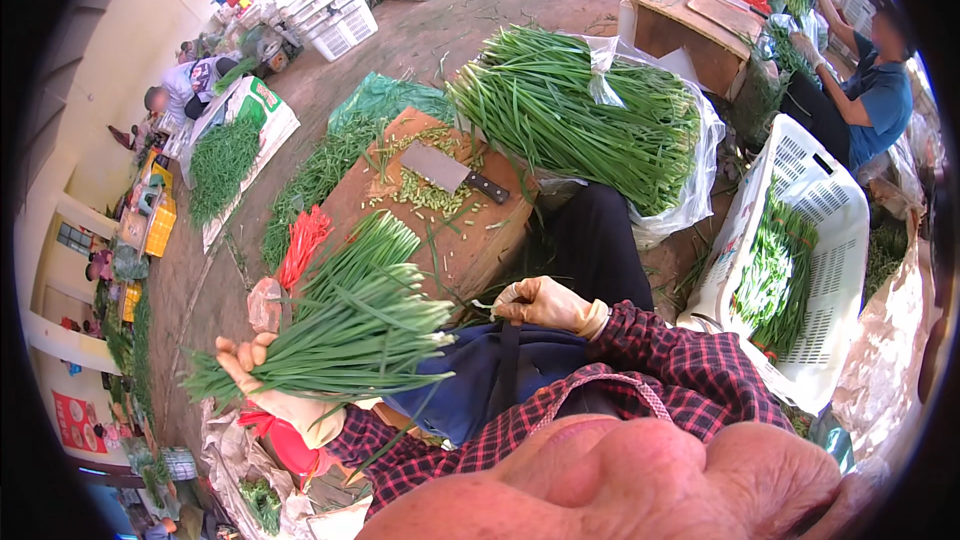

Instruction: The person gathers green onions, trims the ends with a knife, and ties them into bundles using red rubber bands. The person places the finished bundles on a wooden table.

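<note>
My gloved left hand is closed around the leafy end of a bunch of garlic chives, whose pale cut ends point right. Another chive bunch lies just above it on the edge of a wooden block. My gloved right hand pinches a thin pale stem or strip over my blue apron. On the block rests a cleaver with a dark handle, among short chopped stem ends. Red plastic ties hang at the block's left side, above a brick-like piece.
A large heap of chives in clear plastic lies beyond the block. At right stands a white plastic crate holding tied bundles. A co-worker sits at upper right; another person bends at left. Stacked crates stand farther off.
</note>
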A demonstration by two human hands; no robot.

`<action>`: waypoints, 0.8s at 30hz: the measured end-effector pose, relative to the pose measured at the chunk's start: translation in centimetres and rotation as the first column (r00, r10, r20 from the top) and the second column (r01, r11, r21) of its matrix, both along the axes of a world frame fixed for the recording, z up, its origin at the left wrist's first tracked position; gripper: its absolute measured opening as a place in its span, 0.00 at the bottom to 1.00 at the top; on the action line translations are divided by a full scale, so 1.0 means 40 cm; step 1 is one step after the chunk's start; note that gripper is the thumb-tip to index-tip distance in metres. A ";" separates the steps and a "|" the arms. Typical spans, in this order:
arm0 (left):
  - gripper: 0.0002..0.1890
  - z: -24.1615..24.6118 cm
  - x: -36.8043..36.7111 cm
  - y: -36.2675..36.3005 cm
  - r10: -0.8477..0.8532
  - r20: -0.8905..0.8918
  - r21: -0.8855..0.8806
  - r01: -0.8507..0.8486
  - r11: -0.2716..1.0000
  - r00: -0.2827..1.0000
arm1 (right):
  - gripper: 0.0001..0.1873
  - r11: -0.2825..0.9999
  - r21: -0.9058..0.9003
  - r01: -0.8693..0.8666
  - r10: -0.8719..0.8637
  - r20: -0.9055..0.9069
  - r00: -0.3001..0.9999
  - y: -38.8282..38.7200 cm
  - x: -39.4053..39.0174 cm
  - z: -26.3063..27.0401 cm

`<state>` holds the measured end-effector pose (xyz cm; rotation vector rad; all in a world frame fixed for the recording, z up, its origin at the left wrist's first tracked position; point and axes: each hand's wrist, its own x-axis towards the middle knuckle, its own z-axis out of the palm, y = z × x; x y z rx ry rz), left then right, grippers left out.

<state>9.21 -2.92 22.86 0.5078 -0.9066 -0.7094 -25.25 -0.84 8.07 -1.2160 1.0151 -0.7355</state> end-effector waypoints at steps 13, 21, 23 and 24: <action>0.13 -0.023 -0.062 -0.072 -0.416 -0.439 0.099 0.503 0.859 0.797 | 0.37 0.850 -0.524 -0.051 -0.148 -0.331 0.932 -0.219 -0.234 0.138; 0.12 0.013 -0.210 -0.086 -0.215 -0.358 0.314 0.333 0.889 0.909 | 0.27 0.744 -0.660 0.100 -0.496 -0.445 0.746 -0.689 -0.248 0.485; 0.12 0.032 -0.235 -0.079 -0.231 -0.324 0.315 0.335 0.888 0.917 | 0.23 0.566 -0.799 0.204 -0.469 -0.108 0.877 -0.688 -0.192 0.552; 0.13 0.041 -0.246 -0.074 -0.232 -0.310 0.322 0.331 0.887 0.922 | 0.24 0.524 -0.791 0.316 -0.336 0.150 0.930 -0.660 -0.162 0.545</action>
